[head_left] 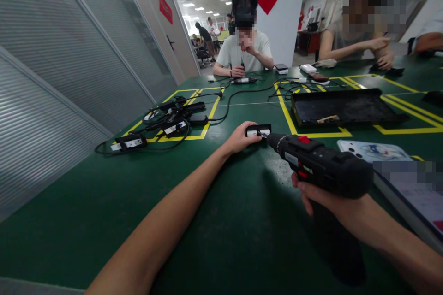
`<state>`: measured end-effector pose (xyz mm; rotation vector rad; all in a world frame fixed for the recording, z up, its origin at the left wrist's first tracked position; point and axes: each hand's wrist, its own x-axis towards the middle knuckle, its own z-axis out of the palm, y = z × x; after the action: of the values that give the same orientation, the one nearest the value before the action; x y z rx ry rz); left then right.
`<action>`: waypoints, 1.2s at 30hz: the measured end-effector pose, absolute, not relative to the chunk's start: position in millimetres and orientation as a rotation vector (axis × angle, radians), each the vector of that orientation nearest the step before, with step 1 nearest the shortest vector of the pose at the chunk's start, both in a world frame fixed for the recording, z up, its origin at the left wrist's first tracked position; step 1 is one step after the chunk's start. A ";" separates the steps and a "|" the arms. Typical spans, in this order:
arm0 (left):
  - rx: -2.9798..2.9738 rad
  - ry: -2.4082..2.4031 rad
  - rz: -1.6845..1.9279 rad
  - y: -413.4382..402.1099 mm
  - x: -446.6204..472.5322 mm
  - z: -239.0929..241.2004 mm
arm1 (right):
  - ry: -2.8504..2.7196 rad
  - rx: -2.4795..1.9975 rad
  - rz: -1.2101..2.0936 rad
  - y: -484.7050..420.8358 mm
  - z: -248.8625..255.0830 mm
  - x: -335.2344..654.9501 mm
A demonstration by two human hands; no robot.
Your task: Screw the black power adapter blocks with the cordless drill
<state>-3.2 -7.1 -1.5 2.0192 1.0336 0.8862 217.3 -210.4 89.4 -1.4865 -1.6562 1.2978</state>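
Note:
My right hand point(330, 200) grips the handle of a black cordless drill point(321, 163) with red switches. Its chuck points left, and the tip reaches the near face of a small black block with white labels point(259, 131); whether it touches cannot be made out. Fingers and thumb of my left hand point(242, 138) close around the left end of that block, which rests on the table. The block looks like a power adapter.
Black adapters with tangled cables point(180, 113) lie at the left on the green table point(207, 193). At the right are a black tray point(346, 106), a phone in a patterned case point(377, 150) and a tablet-like device point(411, 193). Two people sit across.

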 end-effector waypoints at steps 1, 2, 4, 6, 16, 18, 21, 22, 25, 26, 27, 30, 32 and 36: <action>2.021 1.026 0.882 -7.5 -3.7 -0.6 | -1.660 -1.486 1.300 -210.7 90.3 217.5; 2.027 1.013 0.878 -7.7 -4.2 0.3 | -1.667 -1.488 1.307 -211.3 91.4 217.4; 2.066 0.979 0.874 -7.7 -4.8 2.0 | -1.683 -1.493 1.317 -212.7 93.6 216.9; 2.126 0.946 0.874 -7.0 -5.0 3.0 | -1.680 -1.508 1.320 -213.9 94.5 216.2; 2.158 0.951 0.938 -7.6 -1.2 2.1 | -1.660 -1.510 1.285 -212.8 88.8 216.4; 2.167 0.957 0.947 -7.6 -1.0 1.5 | -1.660 -1.476 1.297 -212.5 88.0 216.5; 2.175 0.954 0.962 -7.1 -1.3 0.8 | -1.661 -1.459 1.300 -212.0 88.3 217.1; 2.175 0.956 0.963 -7.0 -1.4 0.8 | -1.666 -1.461 1.297 -211.9 88.8 217.4; 2.174 0.956 0.945 -7.0 -1.6 1.5 | -1.690 -1.480 1.276 -211.9 90.4 218.6; 2.175 0.954 0.941 -7.0 -1.6 1.8 | -1.697 -1.490 1.263 -212.1 90.6 218.9; 2.176 0.950 0.939 -7.0 -1.5 2.0 | -1.702 -1.496 1.251 -212.4 90.6 219.1; 2.178 0.941 0.941 -6.5 -1.4 1.4 | -1.699 -1.501 1.234 -213.0 89.8 219.4; 2.179 0.935 0.934 -5.9 -1.5 0.6 | -1.706 -1.486 1.212 -212.7 88.9 219.4; 2.185 0.933 0.913 -5.4 -2.3 0.6 | -1.757 -1.501 1.140 -211.1 86.5 219.9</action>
<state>-2.3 -5.4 0.6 2.1854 0.9331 0.9128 219.9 -211.1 86.5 -1.5009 -1.7565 1.1402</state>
